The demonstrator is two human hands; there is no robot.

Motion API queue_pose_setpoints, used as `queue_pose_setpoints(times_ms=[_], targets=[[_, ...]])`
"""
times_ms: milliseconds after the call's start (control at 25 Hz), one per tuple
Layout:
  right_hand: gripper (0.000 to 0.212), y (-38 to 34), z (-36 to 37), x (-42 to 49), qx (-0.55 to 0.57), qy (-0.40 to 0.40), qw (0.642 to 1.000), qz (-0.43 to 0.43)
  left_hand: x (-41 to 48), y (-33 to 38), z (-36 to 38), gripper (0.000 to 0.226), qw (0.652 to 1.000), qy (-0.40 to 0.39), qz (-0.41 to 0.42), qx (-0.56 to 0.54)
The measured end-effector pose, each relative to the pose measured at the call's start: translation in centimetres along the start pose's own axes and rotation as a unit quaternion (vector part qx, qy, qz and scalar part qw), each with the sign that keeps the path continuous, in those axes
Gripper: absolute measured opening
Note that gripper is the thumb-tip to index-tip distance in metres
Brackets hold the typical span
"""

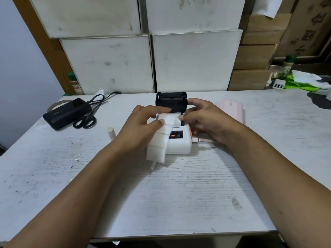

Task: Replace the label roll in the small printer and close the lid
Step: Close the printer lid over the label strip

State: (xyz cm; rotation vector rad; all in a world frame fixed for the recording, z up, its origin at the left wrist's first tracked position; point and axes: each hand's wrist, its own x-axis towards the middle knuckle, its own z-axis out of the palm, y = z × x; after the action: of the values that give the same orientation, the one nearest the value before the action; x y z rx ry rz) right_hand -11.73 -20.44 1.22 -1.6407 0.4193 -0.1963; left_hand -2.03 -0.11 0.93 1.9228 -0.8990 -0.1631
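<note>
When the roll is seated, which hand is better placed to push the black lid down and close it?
Probably the right hand. It sits beside the upright black plastic lid of the small white printer, while the left hand is under the loose white label strip, which it seems to hold.

White printer mid-table, black lid upright, label roll inside

Little here can be read. The black power bank at the table's left carries a pale brand word on its near side, too small and skewed to make out; the printer has a black panel with a lit red mark and tiny white print, also illegible. Large dark characters stand on the brown cardboard boxes at upper right, blurred beyond reading.
</note>
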Motion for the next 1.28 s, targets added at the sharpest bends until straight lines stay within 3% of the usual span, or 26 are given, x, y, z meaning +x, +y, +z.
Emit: queue_pose_setpoints(times_ms=[240, 440, 520, 680, 800, 920, 1080, 1280], targets=[[0.038, 0.1, -0.4, 0.5, 0.055, -0.010, 0.998, 0.029, 0.1, -0.1, 0.1, 0.021, 0.999, -0.016, 0.041, 0.020], [0.038, -0.4, -0.1, -0.1, 0.084, 0.003, 0.996, 0.010, -0.3, -0.3, -0.1, 0.026, 0.999, 0.011, 0.026, 0.020], [0.028, -0.7, 0.1, -0.5, 0.104, 0.006, 0.995, 0.005, -0.3, -0.4, -0.2, 0.026, 0.998, 0.024, 0.040, 0.041], [0.036, -1.0, 0.6, -1.0, 0.072, 0.019, 0.997, 0.004, -0.4, -0.5, -0.3, 0.025, 0.998, 0.014, 0.054, 0.015], [0.033, -1.1, 1.0, -1.1, 0.069, 0.032, 0.997, -0.013, -0.4, -0.1, -0.3, 0.021, 0.992, 0.101, 0.072, -0.011], [0.034, -1.0, 1.1, -1.1, 0.084, 0.045, 0.995, -0.016, 0.4, -0.4, -1.2, 0.020, 0.972, 0.200, 0.022, -0.124], [0.036, -1.0, 0.9, -0.9, 0.084, 0.042, 0.996, -0.010, 0.9, -0.6, -1.2, 0.021, 0.970, 0.133, -0.054, -0.196], [0.003, -0.6, 0.5, -0.9, 0.046, 0.008, 0.999, -0.004, 0.7, -0.6, -0.8, 0.021, 0.978, 0.049, -0.077, -0.189]])
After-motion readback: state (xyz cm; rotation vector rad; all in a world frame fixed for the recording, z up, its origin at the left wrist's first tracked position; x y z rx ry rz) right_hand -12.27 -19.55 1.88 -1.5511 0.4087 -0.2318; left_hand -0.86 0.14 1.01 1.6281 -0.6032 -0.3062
